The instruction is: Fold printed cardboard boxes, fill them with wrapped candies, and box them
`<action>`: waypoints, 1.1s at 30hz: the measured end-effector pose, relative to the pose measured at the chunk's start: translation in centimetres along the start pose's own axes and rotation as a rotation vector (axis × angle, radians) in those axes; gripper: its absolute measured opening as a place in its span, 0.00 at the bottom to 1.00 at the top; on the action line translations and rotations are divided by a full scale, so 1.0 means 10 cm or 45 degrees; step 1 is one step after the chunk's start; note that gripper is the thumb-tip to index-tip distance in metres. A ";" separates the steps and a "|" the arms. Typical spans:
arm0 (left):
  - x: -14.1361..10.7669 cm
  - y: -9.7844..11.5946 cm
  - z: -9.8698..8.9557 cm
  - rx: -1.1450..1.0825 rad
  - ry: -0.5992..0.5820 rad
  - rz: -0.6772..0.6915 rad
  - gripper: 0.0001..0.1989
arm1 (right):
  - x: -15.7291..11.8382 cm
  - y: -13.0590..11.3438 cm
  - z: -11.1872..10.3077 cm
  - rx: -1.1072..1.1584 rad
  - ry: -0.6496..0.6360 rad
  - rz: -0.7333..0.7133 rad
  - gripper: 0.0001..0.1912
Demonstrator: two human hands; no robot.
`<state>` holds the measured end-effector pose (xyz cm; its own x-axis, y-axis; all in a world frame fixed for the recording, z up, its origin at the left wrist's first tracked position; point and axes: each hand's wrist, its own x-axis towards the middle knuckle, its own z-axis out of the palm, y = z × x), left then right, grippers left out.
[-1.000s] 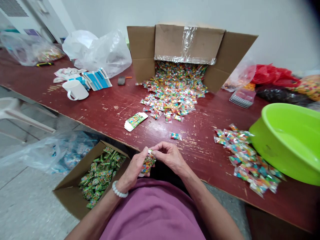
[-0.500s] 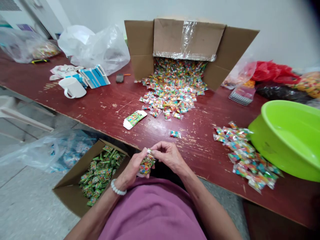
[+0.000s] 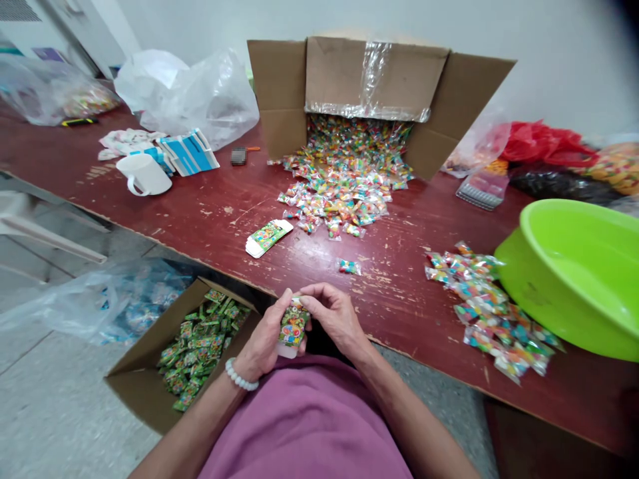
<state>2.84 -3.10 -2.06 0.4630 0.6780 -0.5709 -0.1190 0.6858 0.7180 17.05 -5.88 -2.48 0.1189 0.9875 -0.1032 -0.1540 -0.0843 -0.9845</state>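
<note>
Between my hands, just in front of the table edge, is a small printed candy box (image 3: pixel 293 326), green with colourful pictures and a white flap at its lower end. My left hand (image 3: pixel 267 334) wraps round the box from the left, a pale bead bracelet on the wrist. The fingers of my right hand (image 3: pixel 335 318) close on its top end, thumb at the upper edge. On the table beyond lie a flat, unfilled-looking candy box (image 3: pixel 269 237) and a single candy packet (image 3: pixel 349 267).
A large carton (image 3: pixel 377 76) spills wrapped candies (image 3: pixel 344 189) onto the table (image 3: pixel 210 233). To the right are a candy pile (image 3: pixel 492 313) and a green basin (image 3: pixel 554 286). Below left, a carton (image 3: pixel 134 379) holds several printed boxes. A white mug (image 3: pixel 150 174) stands back left.
The candy box has turned so its printed face and lower white flap show more. My right thumb and fingers have shifted slightly at its top end, where the flap now looks folded down.
</note>
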 end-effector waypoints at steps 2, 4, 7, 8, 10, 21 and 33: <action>0.00 0.01 0.01 0.002 0.001 0.028 0.26 | 0.03 0.00 0.00 0.087 0.005 0.033 0.11; -0.01 0.02 0.02 0.024 0.035 0.038 0.25 | 0.04 -0.03 -0.02 0.050 -0.012 -0.043 0.11; -0.02 0.02 0.03 -0.012 0.094 0.028 0.26 | 0.01 -0.09 -0.05 -0.065 -0.102 -0.197 0.10; -0.03 0.01 0.03 -0.037 0.104 0.024 0.26 | 0.00 -0.10 -0.05 -0.097 -0.138 -0.229 0.10; -0.04 0.00 0.03 -0.059 0.107 0.019 0.26 | -0.02 -0.11 -0.06 -0.149 -0.186 -0.262 0.09; -0.02 0.03 0.02 -0.077 0.026 -0.076 0.28 | 0.04 -0.06 0.00 0.066 -0.123 -0.012 0.12; 0.01 0.14 0.07 0.014 -0.129 0.235 0.25 | 0.21 -0.03 -0.21 -0.498 -0.069 -0.377 0.09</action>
<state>3.35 -2.23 -0.86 0.5205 0.7613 -0.3866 -0.2004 0.5491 0.8114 19.36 -4.08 -2.66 0.0491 0.9812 0.1865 0.2600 0.1677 -0.9509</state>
